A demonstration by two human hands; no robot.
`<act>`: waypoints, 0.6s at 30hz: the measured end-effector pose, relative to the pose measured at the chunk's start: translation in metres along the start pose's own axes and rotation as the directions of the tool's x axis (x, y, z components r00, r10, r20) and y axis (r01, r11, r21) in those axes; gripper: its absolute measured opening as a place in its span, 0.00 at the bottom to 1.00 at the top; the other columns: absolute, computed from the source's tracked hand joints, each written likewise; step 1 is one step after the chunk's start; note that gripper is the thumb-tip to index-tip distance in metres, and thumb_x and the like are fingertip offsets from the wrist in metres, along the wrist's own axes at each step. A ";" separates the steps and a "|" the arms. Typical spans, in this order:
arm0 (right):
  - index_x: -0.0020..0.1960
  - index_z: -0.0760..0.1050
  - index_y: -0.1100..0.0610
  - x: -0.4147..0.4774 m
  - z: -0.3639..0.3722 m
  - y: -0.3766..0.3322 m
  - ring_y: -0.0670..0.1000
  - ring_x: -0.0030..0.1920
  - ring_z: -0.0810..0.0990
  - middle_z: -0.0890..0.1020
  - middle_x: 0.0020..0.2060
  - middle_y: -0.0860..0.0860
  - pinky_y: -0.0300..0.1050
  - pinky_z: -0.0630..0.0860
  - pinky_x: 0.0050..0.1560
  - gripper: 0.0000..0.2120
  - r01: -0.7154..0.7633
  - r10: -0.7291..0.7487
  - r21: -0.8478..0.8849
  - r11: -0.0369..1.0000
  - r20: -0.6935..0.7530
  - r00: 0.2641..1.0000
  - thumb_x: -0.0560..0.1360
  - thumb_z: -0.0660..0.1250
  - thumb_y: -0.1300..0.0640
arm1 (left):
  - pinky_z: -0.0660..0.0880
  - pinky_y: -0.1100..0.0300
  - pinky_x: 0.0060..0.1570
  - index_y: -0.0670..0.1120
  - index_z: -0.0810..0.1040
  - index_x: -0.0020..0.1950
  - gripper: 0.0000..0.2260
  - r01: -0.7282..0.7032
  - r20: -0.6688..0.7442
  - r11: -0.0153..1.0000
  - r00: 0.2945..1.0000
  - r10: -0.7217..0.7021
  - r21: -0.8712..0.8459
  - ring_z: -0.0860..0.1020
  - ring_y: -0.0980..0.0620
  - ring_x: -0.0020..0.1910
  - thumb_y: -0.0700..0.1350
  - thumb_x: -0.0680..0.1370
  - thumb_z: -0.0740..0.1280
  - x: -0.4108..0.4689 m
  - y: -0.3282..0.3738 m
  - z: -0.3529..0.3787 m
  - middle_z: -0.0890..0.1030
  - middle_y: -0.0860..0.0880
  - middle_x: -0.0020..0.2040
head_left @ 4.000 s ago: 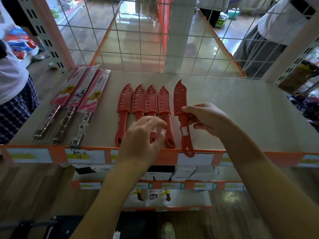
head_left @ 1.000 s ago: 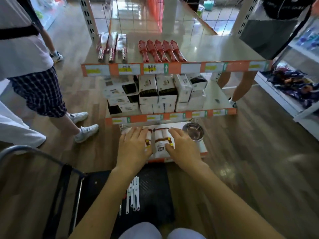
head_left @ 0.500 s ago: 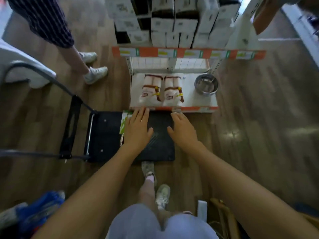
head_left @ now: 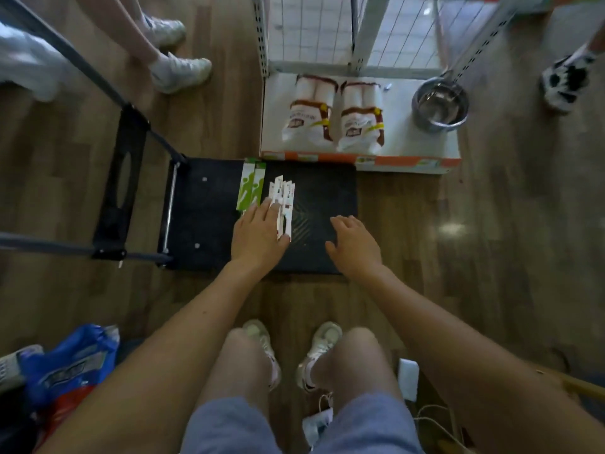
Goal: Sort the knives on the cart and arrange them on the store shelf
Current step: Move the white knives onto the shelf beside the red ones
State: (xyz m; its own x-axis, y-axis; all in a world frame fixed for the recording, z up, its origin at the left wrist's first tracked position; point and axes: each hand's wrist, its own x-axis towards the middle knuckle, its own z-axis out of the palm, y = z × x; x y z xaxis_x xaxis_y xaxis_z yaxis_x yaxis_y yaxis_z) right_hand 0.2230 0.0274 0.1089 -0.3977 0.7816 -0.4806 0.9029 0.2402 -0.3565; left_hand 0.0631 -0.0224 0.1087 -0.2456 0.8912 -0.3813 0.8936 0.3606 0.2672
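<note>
White knives (head_left: 284, 198), slim and flat in pale sleeves, lie in a tight fan on the black cart (head_left: 324, 185), near the middle of its far edge, with their tips toward the shelf. Just left of them, two long green-and-white card packs (head_left: 250, 191) lie side by side and reach the far edge. The deck is matte, with a ribbed chevron tread on its right half, and there is open room from the knives to the right edge.

The left hand (head_left: 258, 235) lies flat on the knives' near ends, fingers straight, not closed round them. The right hand (head_left: 353, 244) is apart from it, near the near-right corner, fingers loosely bent and holding nothing.

The cart's far edge meets the orange-trimmed lip of the white bottom shelf (head_left: 402, 139). The shelf carries two soft plastic-wrapped packs (head_left: 309, 113) and a round steel bowl (head_left: 440, 108). A dark handle frame (head_left: 131, 136) stands at the cart's left edge, on the wood-plank floor (head_left: 491, 224).
</note>
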 end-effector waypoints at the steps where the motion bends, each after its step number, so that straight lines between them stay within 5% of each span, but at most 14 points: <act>1: 0.73 0.60 0.56 0.012 0.020 0.004 0.52 0.74 0.57 0.64 0.73 0.52 0.47 0.59 0.72 0.24 0.003 -0.003 0.009 1.000 -0.011 1.000 0.79 0.60 0.55 | 0.56 0.50 0.72 0.45 0.55 0.75 0.29 -0.001 0.006 1.000 1.000 0.001 0.000 0.54 0.46 0.75 0.51 0.77 0.61 0.009 -0.011 0.020 0.57 0.46 0.76; 12: 0.68 0.66 0.58 0.191 0.241 0.066 0.53 0.70 0.64 0.71 0.68 0.53 0.50 0.69 0.62 0.20 0.072 -0.075 -0.085 0.994 -0.037 0.996 0.78 0.59 0.53 | 0.58 0.50 0.71 0.48 0.46 0.76 0.34 0.025 0.030 0.999 0.999 -0.026 0.023 0.52 0.48 0.75 0.58 0.77 0.59 0.145 -0.110 0.261 0.50 0.49 0.77; 18: 0.64 0.70 0.58 0.259 0.295 0.089 0.55 0.63 0.71 0.75 0.62 0.53 0.50 0.72 0.54 0.20 0.049 -0.059 -0.093 0.994 -0.102 0.993 0.77 0.60 0.46 | 0.65 0.46 0.65 0.49 0.48 0.76 0.34 0.046 -0.017 0.998 0.999 -0.047 -0.048 0.60 0.44 0.72 0.56 0.76 0.62 0.202 -0.128 0.302 0.54 0.48 0.76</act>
State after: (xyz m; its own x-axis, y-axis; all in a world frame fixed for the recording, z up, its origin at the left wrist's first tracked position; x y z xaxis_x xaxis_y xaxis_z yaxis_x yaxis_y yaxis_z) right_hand 0.1520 0.0817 -0.2835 -0.4313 0.8207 -0.3747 0.8934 0.3308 -0.3039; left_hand 0.0129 0.0279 -0.2700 -0.2937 0.8779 -0.3781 0.8623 0.4141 0.2915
